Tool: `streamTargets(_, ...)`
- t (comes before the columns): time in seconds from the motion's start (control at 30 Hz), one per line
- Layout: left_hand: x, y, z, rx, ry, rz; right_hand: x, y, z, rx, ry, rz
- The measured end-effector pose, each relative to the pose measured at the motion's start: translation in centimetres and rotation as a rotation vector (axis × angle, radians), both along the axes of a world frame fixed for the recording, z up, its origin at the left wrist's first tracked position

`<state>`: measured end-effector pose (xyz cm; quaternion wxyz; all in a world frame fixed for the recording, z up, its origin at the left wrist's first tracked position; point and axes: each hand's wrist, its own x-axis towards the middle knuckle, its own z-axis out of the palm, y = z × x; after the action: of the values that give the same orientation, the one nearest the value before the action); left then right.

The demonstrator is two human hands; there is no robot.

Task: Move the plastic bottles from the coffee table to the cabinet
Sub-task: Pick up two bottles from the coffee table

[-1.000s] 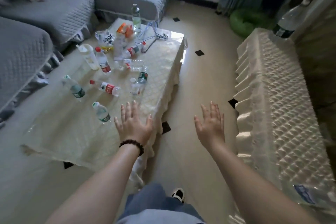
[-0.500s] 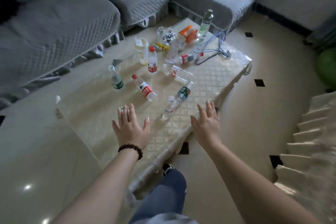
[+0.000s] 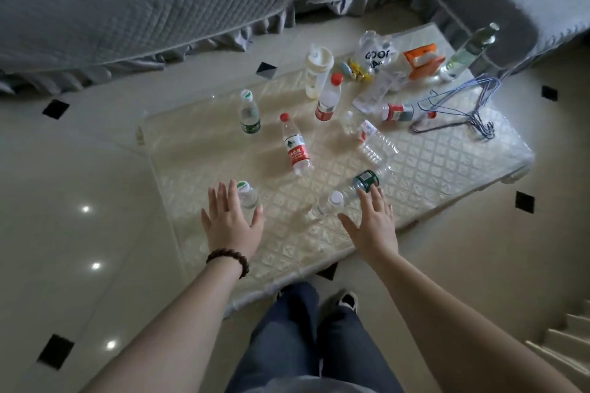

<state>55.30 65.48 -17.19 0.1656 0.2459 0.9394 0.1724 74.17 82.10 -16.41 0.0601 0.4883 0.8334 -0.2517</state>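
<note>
With fingers spread and nothing held, the left hand (image 3: 230, 223) and right hand (image 3: 372, 224) hover over the table (image 3: 447, 169), apparently readying to grasp the nearest plastic bottles: an upright green-capped bottle (image 3: 247, 195) and a lying green-labelled bottle (image 3: 357, 186).

The coffee table (image 3: 447, 175) has a shiny cloth with a diamond pattern on it. Near 12 o'clock stand a cream cup with a lid (image 3: 316, 73) and a red-cap bottle (image 3: 329, 97). At 10 o'clock stands a green-label bottle (image 3: 249, 112). In the middle a red-label bottle (image 3: 295, 147) lies flat, and a clear bottle (image 3: 375, 143) lies beside it. At 2 o'clock are wire hangers (image 3: 459, 108), an orange pack (image 3: 421, 59), a clear bag (image 3: 376, 53) and a tall bottle (image 3: 469, 49). At 6 o'clock lie two more bottles (image 3: 348, 195).
</note>
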Motion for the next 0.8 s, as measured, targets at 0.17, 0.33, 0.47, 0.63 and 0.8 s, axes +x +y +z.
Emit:
streamTargets(0.17,-0.7,0.6,-3.5,0.12,-0.112,0.146,-1.6,2.4,-3.6,-0.131,0.042,0.048)
streamTargets(0.33,-1.6,1.9,-7.9,0.272,-0.287,0.439,-3.3,4.1,-8.9,-0.283,0.125,0.008)
streamTargets(0.47,-2.0,3.4,-11.0,0.334,-0.375,0.556,-4.1,5.1,-11.8,-0.331,0.221,-0.064)
streamTargets(0.63,-2.9,5.8,-13.7,0.401,-0.369,0.623,-6.1,6.0,-13.6,-0.32,0.293,-0.032)
streamTargets(0.8,-3.6,7.2,-15.0,0.43,-0.277,0.675,-8.0,6.4,-14.3,-0.319,0.327,0.003)
